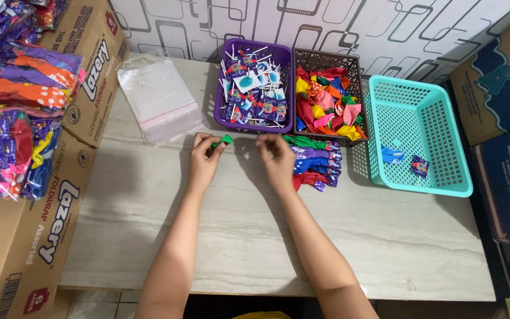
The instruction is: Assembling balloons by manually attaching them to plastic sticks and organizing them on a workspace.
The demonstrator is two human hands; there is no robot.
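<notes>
Forearms reach over the table (237, 236). Left hand (203, 158) pinches a green balloon (222, 141); right hand (277, 155), fingers curled, grip unclear. Finished packs (316, 160) lie beside; two in the teal basket (455, 147), bags (159, 97) remain.

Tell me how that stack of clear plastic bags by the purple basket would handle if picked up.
The clear plastic bags look thin and crinkled, so probably floppy and very light. Their glossy film suggests that the sheets may slide off one another when lifted. Lying flat on the table, they should not roll or tip.
</notes>
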